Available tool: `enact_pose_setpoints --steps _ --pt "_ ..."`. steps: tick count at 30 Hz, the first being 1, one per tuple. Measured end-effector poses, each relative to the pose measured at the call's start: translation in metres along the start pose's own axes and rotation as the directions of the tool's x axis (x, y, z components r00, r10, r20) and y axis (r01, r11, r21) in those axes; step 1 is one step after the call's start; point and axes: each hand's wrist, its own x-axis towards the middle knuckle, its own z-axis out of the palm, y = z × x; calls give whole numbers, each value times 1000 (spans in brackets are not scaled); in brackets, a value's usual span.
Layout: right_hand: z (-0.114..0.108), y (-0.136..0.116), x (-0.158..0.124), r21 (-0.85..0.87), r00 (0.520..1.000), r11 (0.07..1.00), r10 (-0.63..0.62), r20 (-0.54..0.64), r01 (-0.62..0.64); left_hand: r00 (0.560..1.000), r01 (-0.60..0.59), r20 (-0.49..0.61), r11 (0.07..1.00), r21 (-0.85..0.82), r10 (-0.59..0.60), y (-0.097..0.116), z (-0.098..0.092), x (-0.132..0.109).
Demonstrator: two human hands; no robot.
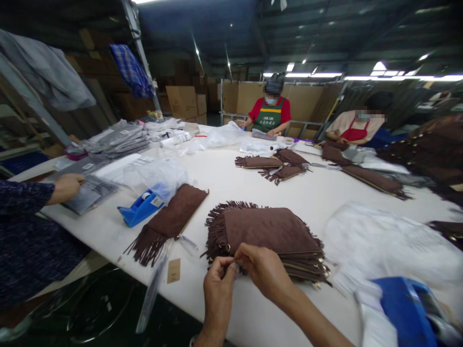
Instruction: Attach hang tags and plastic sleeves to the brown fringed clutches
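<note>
A stack of brown fringed suede-look pouches [265, 226] lies in front of me, with gold zips and small metal rings along its near edge. At its near left corner, my left hand [219, 289] and my right hand [264, 270] meet with fingertips pinched together. Whatever sits between those fingers is too small to make out. To the left lies a single brown fringed pouch [177, 212], its zip along the right side. Close by are a tan card tag [174, 271] and a narrow transparent plastic strip [154, 289], which hangs over the table edge.
A blue tape dispenser [139, 209] stands left; another blue dispenser [405, 308] is at near right beside white plastic bags [394, 241]. At far left a co-worker's hand [68, 188] rests on grey packages. Two people work across the white table [213, 168], near more brown pouches [260, 162].
</note>
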Motion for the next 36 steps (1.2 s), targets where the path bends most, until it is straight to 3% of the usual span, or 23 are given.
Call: enact_pose_setpoints --steps 10,15,20,24,29,33,36 --pt "-4 -3 1 -102 999 995 12 50 -7 998 52 -17 998 -34 -53 -4 1 3" --pt "2 1 -1 -4 999 1000 16 45 -15 993 105 -43 992 -72 -108 -1 2 4" --pt "4 5 -5 106 999 994 17 27 -20 995 73 -60 995 -62 -77 -1 4 3" --pt "5 8 -9 165 999 986 40 2 -40 993 99 -58 992 -83 -104 -5 6 2" --pt "12 7 -12 101 998 994 48 -38 -44 984 155 -64 972 -179 -169 -6 11 1" --pt "22 5 -14 52 986 994 105 -129 -99 980 159 -78 958 -238 -183 -3 13 2" --pt "30 8 -15 123 967 981 173 -188 -152 979 145 -107 962 -230 -173 -2 13 2"
